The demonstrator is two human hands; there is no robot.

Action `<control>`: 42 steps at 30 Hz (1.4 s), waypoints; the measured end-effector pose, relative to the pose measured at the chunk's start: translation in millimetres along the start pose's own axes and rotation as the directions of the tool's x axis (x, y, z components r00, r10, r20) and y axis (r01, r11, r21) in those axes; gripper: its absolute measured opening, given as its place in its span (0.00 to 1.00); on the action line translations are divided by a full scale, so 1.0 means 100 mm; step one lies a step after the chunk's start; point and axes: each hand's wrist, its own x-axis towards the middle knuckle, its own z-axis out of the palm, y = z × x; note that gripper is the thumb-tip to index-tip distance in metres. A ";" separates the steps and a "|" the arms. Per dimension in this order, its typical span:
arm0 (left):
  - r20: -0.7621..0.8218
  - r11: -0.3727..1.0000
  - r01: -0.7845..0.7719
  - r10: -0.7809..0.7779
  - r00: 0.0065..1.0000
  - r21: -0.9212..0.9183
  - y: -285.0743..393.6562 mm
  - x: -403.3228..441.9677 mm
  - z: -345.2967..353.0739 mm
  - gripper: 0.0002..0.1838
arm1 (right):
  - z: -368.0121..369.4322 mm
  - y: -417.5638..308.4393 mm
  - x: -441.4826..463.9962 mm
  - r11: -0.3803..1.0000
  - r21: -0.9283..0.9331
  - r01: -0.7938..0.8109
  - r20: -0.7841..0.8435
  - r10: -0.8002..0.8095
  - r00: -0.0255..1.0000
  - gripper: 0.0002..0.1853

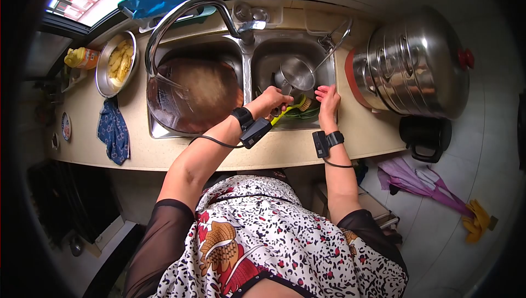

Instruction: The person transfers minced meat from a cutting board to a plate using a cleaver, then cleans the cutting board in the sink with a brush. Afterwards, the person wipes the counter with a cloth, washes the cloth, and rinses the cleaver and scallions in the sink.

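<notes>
Left of centre, a tap (151, 59) arches over one basin. Mid-frame, in or over the right basin (264, 70), are the pot (297, 73) and, below it, the brush (280, 116); the left hand (274, 100) is curled closed beside both, on which I can't tell. Farther right, the right hand (327, 99) is open, fingers apart. Scrubbing seems in hand; the next move calls for steadying the pot.

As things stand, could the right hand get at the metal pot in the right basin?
Probably yes: the right hand looks open and seems to hold nothing, it is close to the metal pot, and I see nothing blocking between them.
</notes>
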 end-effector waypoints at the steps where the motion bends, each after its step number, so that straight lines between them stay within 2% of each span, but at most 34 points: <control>1: 0.002 1.000 -0.002 0.002 1.000 -0.003 0.00 0.00 0.00 0.10 | 0.00 -0.01 0.06 1.000 0.003 0.005 0.016 -0.005 1.000 0.29; 8: -0.002 1.000 0.008 -0.008 1.000 -0.005 -0.01 0.03 -0.02 0.10 | 0.06 -0.02 0.54 0.999 0.041 -0.020 0.054 0.017 0.998 0.24; 14: 0.006 1.000 -0.011 0.011 1.000 -0.009 -0.07 0.08 -0.04 0.14 | 0.12 -0.11 0.90 0.999 0.027 -0.025 0.109 0.022 0.994 0.17; 21: -0.046 1.000 -0.026 0.026 0.999 -0.001 -0.08 0.10 -0.02 0.13 | 0.19 -0.13 1.14 0.994 0.094 -0.059 0.195 0.040 0.980 0.18; 23: 0.004 0.999 0.015 -0.016 1.000 0.033 -0.04 0.07 -0.05 0.09 | 0.21 -0.10 1.25 0.995 0.072 -0.062 0.209 0.046 0.977 0.17; 25: -0.057 0.998 -0.010 0.013 0.998 0.065 0.00 -0.01 -0.02 0.09 | 0.24 -0.12 1.34 0.990 0.014 -0.138 0.256 0.130 0.958 0.15; 29: -0.035 1.000 -0.025 0.025 0.999 -0.004 -0.05 0.07 -0.02 0.09 | 0.26 -0.03 1.50 0.986 0.062 -0.152 0.232 0.134 0.964 0.12; 32: -0.032 0.999 -0.013 0.014 0.999 0.030 -0.05 0.06 -0.04 0.10 | 0.25 0.00 1.56 0.973 0.095 -0.210 0.239 0.182 0.954 0.12; 37: -0.055 1.000 0.005 -0.005 0.998 -0.004 0.12 -0.18 -0.03 0.08 | 0.24 0.02 1.58 0.976 0.053 -0.213 0.252 0.193 0.948 0.11; 42: -0.008 1.000 0.000 0.001 1.000 0.023 -0.06 0.06 -0.10 0.09 | 0.24 -0.01 1.56 0.977 0.052 -0.205 0.212 0.190 0.959 0.08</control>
